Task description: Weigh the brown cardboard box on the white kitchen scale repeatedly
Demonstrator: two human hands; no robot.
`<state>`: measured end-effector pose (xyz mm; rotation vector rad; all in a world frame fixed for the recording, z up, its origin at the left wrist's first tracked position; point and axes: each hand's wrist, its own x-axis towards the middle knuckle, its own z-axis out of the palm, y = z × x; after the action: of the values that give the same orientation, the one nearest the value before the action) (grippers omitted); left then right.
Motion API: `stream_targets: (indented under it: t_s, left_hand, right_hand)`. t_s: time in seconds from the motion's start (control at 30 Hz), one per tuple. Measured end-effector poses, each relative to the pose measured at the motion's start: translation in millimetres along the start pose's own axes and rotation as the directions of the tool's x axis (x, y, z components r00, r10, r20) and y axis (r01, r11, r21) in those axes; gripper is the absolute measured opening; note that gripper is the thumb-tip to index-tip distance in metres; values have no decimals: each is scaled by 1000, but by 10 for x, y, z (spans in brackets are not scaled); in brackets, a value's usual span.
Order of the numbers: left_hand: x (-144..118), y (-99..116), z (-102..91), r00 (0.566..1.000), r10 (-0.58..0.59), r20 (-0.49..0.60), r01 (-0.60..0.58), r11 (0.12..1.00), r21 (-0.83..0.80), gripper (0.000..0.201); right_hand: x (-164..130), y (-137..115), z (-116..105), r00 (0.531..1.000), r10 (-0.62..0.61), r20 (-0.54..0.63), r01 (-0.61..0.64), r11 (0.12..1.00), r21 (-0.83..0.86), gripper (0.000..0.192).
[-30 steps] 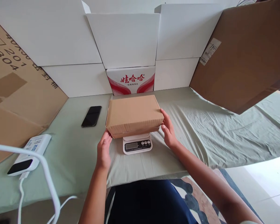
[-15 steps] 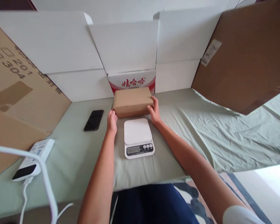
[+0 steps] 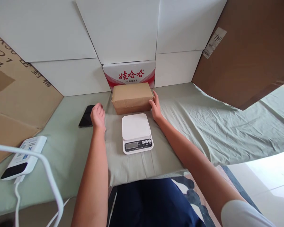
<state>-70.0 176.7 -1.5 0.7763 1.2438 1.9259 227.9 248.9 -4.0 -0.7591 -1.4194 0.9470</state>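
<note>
Brown cardboard box (image 3: 132, 97) sits at far edge of tabletop (image 3: 191, 126), against red-and-white carton (image 3: 129, 75), just behind white scale (image 3: 136, 132).

Your right hand (image 3: 155, 105): open, fingers flat on box's right end.

Your left hand (image 3: 98, 116): loose, empty, off box, beside black phone (image 3: 86, 116).

Risk: one-sided push could skew box or nudge it onto scale; left hand could knock phone.

Unreadable: scale display. Hidden: box contents. Cut off: white device (image 3: 22, 157) cable, near left edge.
</note>
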Motion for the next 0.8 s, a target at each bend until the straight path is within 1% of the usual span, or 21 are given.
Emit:
stream_targets:
  t_s: [0.03, 0.1, 0.23, 0.33, 0.6, 0.67, 0.8]
  left_hand:
    - [-3, 12, -17, 1000, -13, -8, 13, 1000, 1, 55]
    - [-37, 2, 16, 998, -57, 6, 57, 998, 18, 57]
    - [-144, -82, 210, 983, -146, 110, 134, 986, 103, 60]
    - [-186, -121, 285, 977, -157, 145, 137, 981, 138, 60]
    - [-202, -119, 248, 978, -137, 154, 119, 985, 121, 57]
    - [-191, -105, 230, 982, -126, 140, 112, 988, 108, 58]
    - [-155, -73, 201, 988, -126, 84, 121, 991, 62, 59]
  right_hand:
    - [0, -9, -5, 1000, 12, 17, -12, 1000, -2, 82]
    - [1, -33, -5, 999, 21, 39, -21, 1000, -5, 80]
    - [-1, -87, 14, 999, 31, 43, -31, 1000, -2, 76]
    - [0, -109, 21, 999, 37, 39, -37, 999, -6, 74]
    - [16, -52, 7, 997, 59, 47, -59, 998, 4, 79]
    - [16, -17, -5, 995, 95, 27, -96, 995, 29, 81]
    - [25, 32, -35, 977, 210, -35, -206, 974, 95, 80]
